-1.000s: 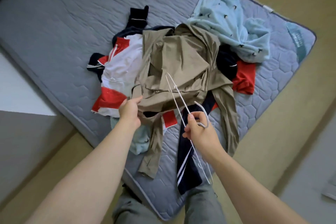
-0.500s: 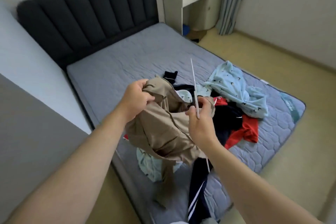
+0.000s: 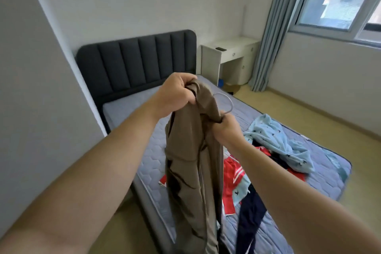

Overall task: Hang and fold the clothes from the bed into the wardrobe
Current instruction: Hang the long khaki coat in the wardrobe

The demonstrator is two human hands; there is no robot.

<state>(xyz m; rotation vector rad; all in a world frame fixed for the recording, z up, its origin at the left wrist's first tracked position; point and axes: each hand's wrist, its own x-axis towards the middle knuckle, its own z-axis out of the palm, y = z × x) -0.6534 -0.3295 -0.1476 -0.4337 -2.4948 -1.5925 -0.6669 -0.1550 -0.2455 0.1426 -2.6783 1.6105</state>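
The khaki garment (image 3: 191, 171) is held up over the bed (image 3: 127, 107), with its top clenched in the left grip (image 3: 175, 95). A fold of it and the hanger (image 3: 227, 102) are grasped together in the right grip (image 3: 226, 129). Other clothes (image 3: 276, 144) are heaped on the bed.

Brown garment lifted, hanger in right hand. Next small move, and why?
Probably draw the fabric in the left hand across the hanger. The left hand grips the top of the brown garment, the right hand grips hanger and cloth below the hook, and the garment hangs bunched, not spread.
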